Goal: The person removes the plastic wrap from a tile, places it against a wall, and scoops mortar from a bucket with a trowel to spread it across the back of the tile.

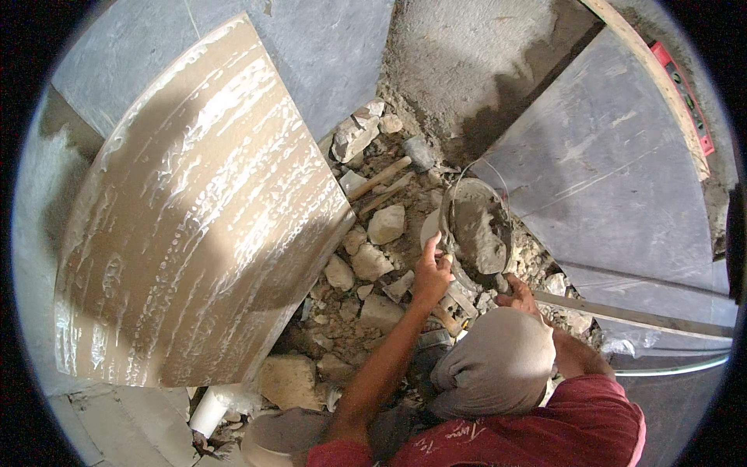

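Observation:
A mortar-caked bucket [445,218] with a thin wire handle stands tilted in the rubble in front of me. Grey wet mortar [481,233] lies inside it. My left hand [433,274] is closed on the bucket's left rim, its index finger stretched along the side. At the near right edge of the bucket, my right hand [523,297] has its fingers curled round a small greyish part; what that belongs to is hidden. My grey-clad knee [494,358] rises just below both hands.
Left stands a large beige slab [202,210] with white streaks. Broken stones [370,262] and a wooden-handled hammer [420,153] lie between it and the bucket. Grey slabs [615,148] flank the right, with a red spirit level [685,97] beyond and a long bar [634,314] nearer.

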The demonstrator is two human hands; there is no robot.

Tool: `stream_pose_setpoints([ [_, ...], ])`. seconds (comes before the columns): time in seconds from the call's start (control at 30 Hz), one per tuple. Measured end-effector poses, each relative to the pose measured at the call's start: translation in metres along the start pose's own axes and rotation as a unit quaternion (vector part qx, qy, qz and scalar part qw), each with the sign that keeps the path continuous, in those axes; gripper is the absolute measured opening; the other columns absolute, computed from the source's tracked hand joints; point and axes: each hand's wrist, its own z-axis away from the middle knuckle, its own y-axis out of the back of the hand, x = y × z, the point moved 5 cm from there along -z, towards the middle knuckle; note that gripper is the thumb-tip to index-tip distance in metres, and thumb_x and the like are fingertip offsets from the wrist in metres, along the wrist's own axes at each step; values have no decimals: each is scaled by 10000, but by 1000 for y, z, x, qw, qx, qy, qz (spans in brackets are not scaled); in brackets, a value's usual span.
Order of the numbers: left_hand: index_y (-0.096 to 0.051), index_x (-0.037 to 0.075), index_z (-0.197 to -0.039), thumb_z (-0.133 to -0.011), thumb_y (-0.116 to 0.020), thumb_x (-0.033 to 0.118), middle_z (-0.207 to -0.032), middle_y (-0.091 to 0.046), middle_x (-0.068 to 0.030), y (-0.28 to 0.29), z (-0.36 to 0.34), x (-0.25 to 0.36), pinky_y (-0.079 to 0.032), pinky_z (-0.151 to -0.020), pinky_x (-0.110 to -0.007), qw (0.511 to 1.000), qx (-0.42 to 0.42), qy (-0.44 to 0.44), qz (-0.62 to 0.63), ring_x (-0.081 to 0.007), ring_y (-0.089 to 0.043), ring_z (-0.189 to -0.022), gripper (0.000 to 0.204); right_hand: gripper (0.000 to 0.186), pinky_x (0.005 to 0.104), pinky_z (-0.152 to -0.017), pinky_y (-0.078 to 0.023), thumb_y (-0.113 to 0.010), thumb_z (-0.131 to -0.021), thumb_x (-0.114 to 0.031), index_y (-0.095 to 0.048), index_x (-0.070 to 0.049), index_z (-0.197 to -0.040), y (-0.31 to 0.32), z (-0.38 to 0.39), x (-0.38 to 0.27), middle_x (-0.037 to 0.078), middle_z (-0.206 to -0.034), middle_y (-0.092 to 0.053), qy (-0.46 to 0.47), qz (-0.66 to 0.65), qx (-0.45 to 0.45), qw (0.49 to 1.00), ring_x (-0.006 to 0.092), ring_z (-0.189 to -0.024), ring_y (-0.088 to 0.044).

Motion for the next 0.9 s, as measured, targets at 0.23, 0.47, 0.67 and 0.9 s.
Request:
stream_pose_setpoints([
  [0.23,-286,36,-1353,-846,-533,110,-1039,-482,-106,67,-11,-15,-553,-655,-319,987,46,75,136,-190,-541,-874,569,489,264,-602,-416,-574,-729,-42,-456,-6,-1202,6,-9,-5,52,-888,-549,-10,-155,165,974,124,-708,-498],
  [0.47,-219,37,-1396,-833,-516,62,-933,-499,-105,57,-27,-33,-492,-535,-339,986,35,56,152,-170,-530,-729,636,396,292,-754,-427,-552,-786,-83,-474,-9,-1167,23,-31,-93,35,-929,-561,149,-26,38,988,159,-809,-517],
  [0.67,-237,14,-1371,-862,-541,224,-893,-569,-181,84,-16,-65,-485,-588,-384,987,45,11,-152,-253,-564,-704,629,388,330,-840,-443,-569,-737,-69,-513,-7,-1116,-59,-64,-196,128,-998,-625,358,52,-125,924,219,-937,-586],
  [0.9,-506,53,-1114,-802,-550,288,-884,-599,-231,141,88,-58,-493,-646,-443,793,-141,-78,-588,-340,-604,-728,393,557,413,-809,-469,-703,-704,-200,-450,-6,-1161,-212,-84,-275,199,-1001,-597,346,196,-368,840,352,-940,-593],
])
